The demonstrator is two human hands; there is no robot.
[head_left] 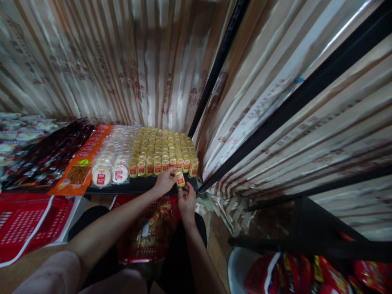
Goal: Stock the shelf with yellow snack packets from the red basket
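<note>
Between my two hands is a small yellow snack cake (180,180) in clear wrapping with a red-and-white label. My left hand (165,182) pinches its left edge. At its lower edge, the fingertips of my right hand (187,201) close on the wrapping. Just behind, rows of matching wrapped cakes (165,147) stand packed on a black shelf (131,187). Below my wrists, a red basket (122,249) holds more of these yellow packets (147,241), partly hidden by my forearms.
Left of the cakes are round white wrapped crackers (102,173), an orange snack bag (75,175) and dark packets (43,155). Another red basket (24,228) stands at left. Black shelf posts (260,134) rise at right before printed curtain-like sheeting (147,61). Red packets (306,273) lie lower right.
</note>
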